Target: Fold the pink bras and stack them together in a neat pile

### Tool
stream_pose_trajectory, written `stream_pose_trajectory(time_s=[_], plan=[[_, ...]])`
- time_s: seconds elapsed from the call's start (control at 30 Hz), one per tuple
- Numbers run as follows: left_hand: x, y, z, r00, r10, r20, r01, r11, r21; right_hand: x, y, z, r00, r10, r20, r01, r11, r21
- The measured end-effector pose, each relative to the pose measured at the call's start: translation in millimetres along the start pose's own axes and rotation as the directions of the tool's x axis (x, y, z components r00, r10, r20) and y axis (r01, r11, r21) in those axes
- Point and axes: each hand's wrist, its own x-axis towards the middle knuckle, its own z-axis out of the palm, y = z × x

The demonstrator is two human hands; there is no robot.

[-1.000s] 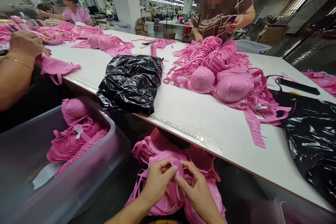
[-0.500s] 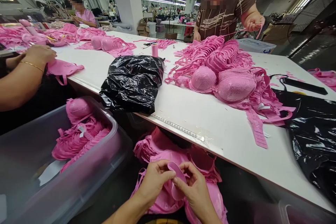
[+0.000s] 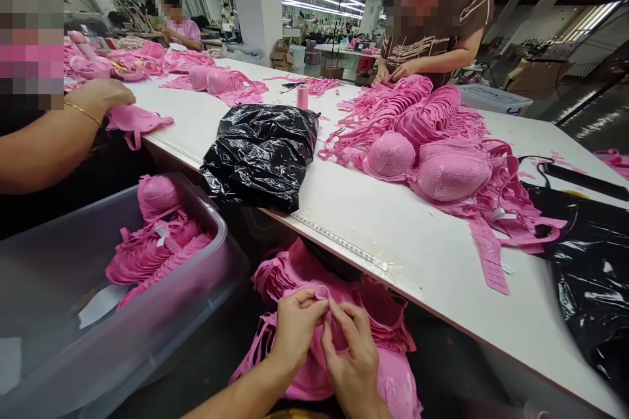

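Observation:
My left hand point(image 3: 299, 330) and my right hand point(image 3: 351, 348) meet low in the middle of the head view, both pinching one smooth pink bra strap point(image 3: 322, 292). Its upper part curls in a small loop above the fingertips, while the rest is partly hidden by my fingers. Right behind and below my hands lies a heap of pink bras point(image 3: 314, 262), beneath the table edge. Some cups in that heap face up, and thin straps spill out at its left side.
The white table point(image 3: 363, 222) bears a measuring tape point(image 3: 339, 236), a black plastic bag point(image 3: 260, 157), a pink thread spool point(image 3: 302, 97) and stacked pink bras point(image 3: 452, 170). A clear bin point(image 3: 216, 236) with bras stands at left. A co-worker's arm point(image 3: 44, 144) reaches in there; another person point(image 3: 437, 46) stands opposite.
My fingertips have drawn closer together and the strap's loop looks smaller. The co-worker opposite has lowered a raised hand to the bras. The view has swung slightly left.

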Motion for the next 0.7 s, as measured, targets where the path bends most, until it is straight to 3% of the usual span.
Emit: stream_pose_trajectory(time_s=[0.1,0.23,0.47,0.6,0.7], plan=[[-4,1,4.2,0.996,-0.078,0.043,0.082,0.990,-0.113,-1,8,-1,0.996,-0.081,-0.024,0.080,0.997,-0.005],[-10,6,4.6,0.981,-0.054,0.184,0.067,0.996,-0.065,1,12,-8,0.992,-0.120,-0.044,0.120,0.993,0.017],[-4,-2,5.5,0.998,-0.035,0.043,0.038,0.998,-0.057,2,16,-6,0.976,-0.213,0.038,0.215,0.975,-0.051],[-8,0,11.0,0.994,0.043,0.105,-0.037,0.997,-0.061,6,24,-7,0.960,-0.276,0.036,0.279,0.956,-0.093],[-9,4,13.9,0.989,0.036,0.141,-0.026,0.997,-0.070,7,29,-9,0.941,-0.339,0.019,0.338,0.933,-0.124]])
